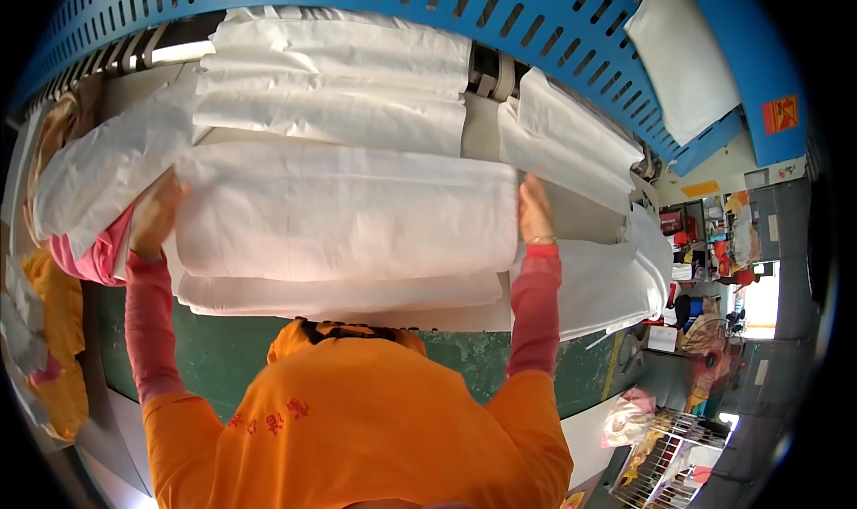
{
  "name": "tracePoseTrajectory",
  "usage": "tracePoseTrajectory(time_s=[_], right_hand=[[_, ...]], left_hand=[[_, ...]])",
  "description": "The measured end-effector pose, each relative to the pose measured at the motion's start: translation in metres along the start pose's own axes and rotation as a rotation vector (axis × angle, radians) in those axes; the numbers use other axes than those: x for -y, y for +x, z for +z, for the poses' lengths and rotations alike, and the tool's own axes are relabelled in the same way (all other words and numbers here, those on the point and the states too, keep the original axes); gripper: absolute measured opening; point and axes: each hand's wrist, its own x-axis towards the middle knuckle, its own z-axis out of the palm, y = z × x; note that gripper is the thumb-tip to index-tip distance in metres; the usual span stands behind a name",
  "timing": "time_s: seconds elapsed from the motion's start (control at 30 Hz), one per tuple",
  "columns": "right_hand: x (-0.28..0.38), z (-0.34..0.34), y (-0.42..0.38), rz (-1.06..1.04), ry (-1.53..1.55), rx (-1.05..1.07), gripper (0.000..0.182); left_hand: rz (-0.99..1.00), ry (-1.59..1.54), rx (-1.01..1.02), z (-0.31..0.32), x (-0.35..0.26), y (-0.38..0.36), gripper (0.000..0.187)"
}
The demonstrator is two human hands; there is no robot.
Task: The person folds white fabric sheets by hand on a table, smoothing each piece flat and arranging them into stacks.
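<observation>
Orange fabric of the person's shirt (384,429) filled the bottom of the view, red lettering (272,417) across it. Beyond it, centred between the two outstretched arms, lay a folded white cloth (348,213) — long, smooth and set crosswise. Its left end met the left hand (159,213), its right end the right hand (536,210); both hands were at the cloth's edges, though I could not tell whether the fingers were closed on it or only pressed against it. Just under its near edge showed more folded white layers (348,295), resting on the pale desk (482,121).

Behind it, rumpled white sheets (330,90) ran back toward a blue slotted panel (500,9). To the right, another white sheet (571,143) sloped down from the panel, and a further white drape (594,286) hung nearer the person. On the left lay a crumpled white sheet (112,165) with a pink cloth (98,252) just below, and a brown cloth (64,139) at the far left edge. A yellow cloth (58,344) hung lower down.

One white piece (683,58) lay on the blue panel, near an orange warning label (780,114). Farther right stood cluttered shelves (710,241) and — lower — a wire rack (665,464).
</observation>
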Motion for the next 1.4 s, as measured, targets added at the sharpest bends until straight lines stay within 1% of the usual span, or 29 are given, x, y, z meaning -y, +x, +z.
tracePoseTrajectory(time_s=[0.03, 0.07, 0.13, 0.17, 0.27, 0.3, 0.37, 0.4, 0.43, 0.5, 0.6, 0.63, 0.67, 0.7, 0.73, 0.8, 0.83, 0.87, 0.97, 1.0, 1.07, 1.13, 1.17, 1.2, 1.27, 1.3, 1.33, 1.37, 1.4], right_hand=[[-0.016, -0.006, 0.004, 0.114, 0.022, -0.07, 0.048], [-0.02, -0.006, -0.018, 0.22, -0.032, -0.076, 0.047], [-0.033, -0.015, -0.052, 0.119, -0.31, -0.072, 0.039], [-0.039, -0.012, -0.06, 0.053, -0.373, -0.058, 0.035], [-0.043, 0.002, -0.066, -0.15, -0.495, -0.071, 0.027], [-0.035, 0.009, -0.055, -0.204, -0.492, -0.107, 0.026], [0.0, 0.038, -0.05, -0.301, -0.352, -0.163, 0.021], [0.017, 0.046, -0.057, -0.339, -0.392, -0.163, 0.021], [0.03, 0.052, -0.065, -0.373, -0.429, -0.167, 0.021], [0.04, 0.055, -0.084, -0.392, -0.549, -0.181, 0.021], [0.001, 0.04, -0.112, -0.411, -0.671, -0.252, 0.027], [-0.031, 0.016, -0.115, -0.419, -0.889, -0.254, 0.032], [-0.062, -0.008, -0.118, -0.425, -1.106, -0.254, 0.036], [-0.077, -0.01, -0.125, -0.342, -1.123, -0.267, 0.043], [-0.071, -0.004, -0.125, -0.35, -1.202, -0.3, 0.045], [-0.049, 0.011, -0.127, -0.361, -1.362, -0.357, 0.05], [-0.034, 0.028, -0.122, -0.364, -1.405, -0.33, 0.056], [-0.023, 0.044, -0.111, -0.509, -1.376, -0.226, 0.057], [-0.015, 0.117, -0.084, -0.778, -1.323, 0.056, 0.062], [-0.024, 0.139, -0.081, -0.746, -1.386, 0.156, 0.069], [-0.041, 0.148, -0.082, -0.741, -1.416, 0.295, 0.07], [-0.063, 0.129, -0.08, -0.661, -1.411, 0.345, 0.073], [-0.06, 0.107, -0.067, -0.676, -1.471, 0.235, 0.073], [-0.052, 0.092, -0.062, -0.516, -1.675, 0.108, 0.075], [-0.061, 0.057, -0.039, -0.517, -1.782, -0.298, 0.065], [-0.062, 0.044, -0.016, -0.524, -1.685, -0.237, 0.056], [-0.055, 0.039, 0.006, -0.529, -1.593, -0.197, 0.048], [-0.045, 0.053, 0.019, -0.671, -1.464, -0.297, 0.037], [-0.056, 0.054, 0.041, -0.797, -1.299, -0.386, 0.042]], left_hand=[[0.024, 0.201, 0.073, 0.004, 0.013, -0.006, 0.045], [-0.09, 0.329, 0.126, 0.022, -0.008, -0.026, 0.054], [-0.318, -0.444, 0.176, 0.056, -0.067, -0.046, 0.054], [-0.32, -0.349, 0.111, 0.056, -0.064, -0.051, 0.055], [-0.149, -0.101, -0.088, 0.058, -0.07, -0.039, 0.057], [0.004, -0.044, -0.166, 0.056, -0.089, -0.022, 0.058], [0.097, 0.016, -0.21, 0.046, -0.135, -0.006, 0.055], [0.131, -0.065, -0.228, 0.041, -0.154, -0.003, 0.053], [0.012, -0.013, -0.203, 0.026, -0.163, -0.009, 0.051], [0.241, 0.238, -0.25, 0.021, -0.165, -0.02, 0.044], [-0.144, 0.044, -0.054, 0.02, -0.096, -0.068, 0.035], [-0.147, 0.127, 0.006, 0.03, -0.076, -0.083, 0.034], [-0.319, 0.105, 0.019, 0.05, -0.086, -0.092, 0.036], [-0.177, 0.389, 0.074, 0.061, -0.075, -0.102, 0.041], [-0.194, 0.419, 0.061, 0.068, -0.074, -0.106, 0.048], [-0.27, 0.811, 0.027, 0.062, -0.071, -0.105, 0.055], [-0.172, 0.922, -0.024, 0.065, -0.09, -0.092, 0.058], [-0.075, 1.032, -0.077, 0.076, -0.114, -0.072, 0.061], [0.203, 0.902, -0.003, 0.126, -0.145, -0.024, 0.063], [0.257, 0.878, 0.071, 0.146, -0.144, -0.016, 0.063], [0.237, 0.902, 0.224, 0.17, -0.129, -0.021, 0.065], [0.096, 0.911, 0.186, 0.158, -0.07, -0.027, 0.067], [0.037, 1.024, 0.099, 0.139, -0.061, -0.025, 0.068], [-0.024, 1.132, 0.019, 0.12, -0.051, -0.025, 0.069], [-0.418, 1.107, -0.062, 0.078, -0.005, -0.009, 0.064], [-0.5, 0.956, 0.012, 0.052, 0.007, 0.016, 0.057], [-0.25, 0.836, -0.185, 0.028, 0.067, 0.034, 0.055], [0.015, 0.772, -0.042, -0.014, 0.179, 0.076, 0.054], [-0.466, -0.087, -0.253, 0.007, 0.11, 0.086, 0.049]])
